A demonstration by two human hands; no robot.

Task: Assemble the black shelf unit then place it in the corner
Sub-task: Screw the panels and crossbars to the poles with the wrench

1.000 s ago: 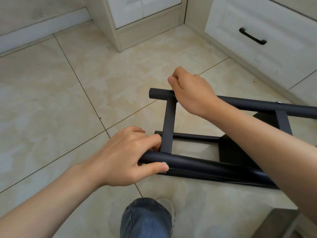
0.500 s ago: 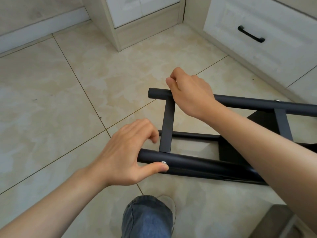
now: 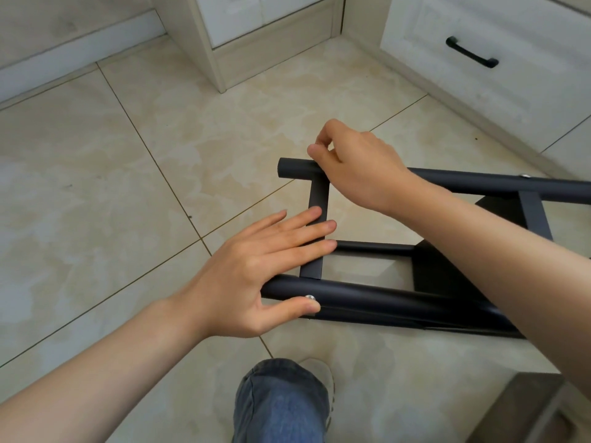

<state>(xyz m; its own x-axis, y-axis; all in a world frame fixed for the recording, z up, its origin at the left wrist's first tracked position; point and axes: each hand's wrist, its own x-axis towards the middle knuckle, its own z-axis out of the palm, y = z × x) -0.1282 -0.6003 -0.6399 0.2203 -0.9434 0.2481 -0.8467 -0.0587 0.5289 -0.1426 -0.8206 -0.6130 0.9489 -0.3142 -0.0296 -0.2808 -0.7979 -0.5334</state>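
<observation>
The black shelf frame lies on its side on the tiled floor, with two long round tubes joined by a flat crossbar. My left hand lies open on it: straight fingers rest across the crossbar and the thumb touches the near tube beside a silver screw. My right hand sits on the far tube above the crossbar joint. Its fingers are curled over the tube, and thumb and forefinger are pinched together. Anything between them is hidden.
White cabinets stand at the back, and one drawer has a black handle. They meet in a floor corner. My jeans-clad knee and shoe are below the frame. A grey box edge shows at bottom right.
My left hand let go of the near tube and its fingers straightened onto the crossbar. My right hand lifted its thumb and forefinger slightly off the far tube. The frame stayed put.
</observation>
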